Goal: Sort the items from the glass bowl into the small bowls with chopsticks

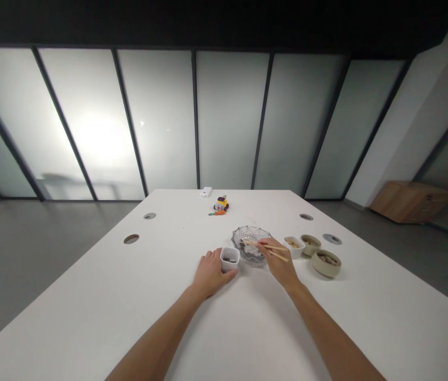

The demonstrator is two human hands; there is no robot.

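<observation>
My left hand [211, 273] is wrapped round a small white square cup [230, 253], which stands on the table with dark bits in its bottom. In my right hand [279, 264] is a pair of wooden chopsticks [280, 247]. Their tips reach over a clear cut-glass bowl [243, 230], where dark pieces lie; part of the bowl is hidden behind my right hand. Beside that hand is a white dish [297, 253] with yellowish pieces. Two olive-green bowls stand further right: the rear bowl [316, 249] and the nearer bowl [326, 271], which holds dark slender pieces.
A yellow toy vehicle [221, 203] and a toy carrot [219, 212] lie further back on the white table [128, 301]. Near the far edge sits a white box-shaped object [206, 192]. Round cable holes [131, 239] pierce the tabletop at both sides.
</observation>
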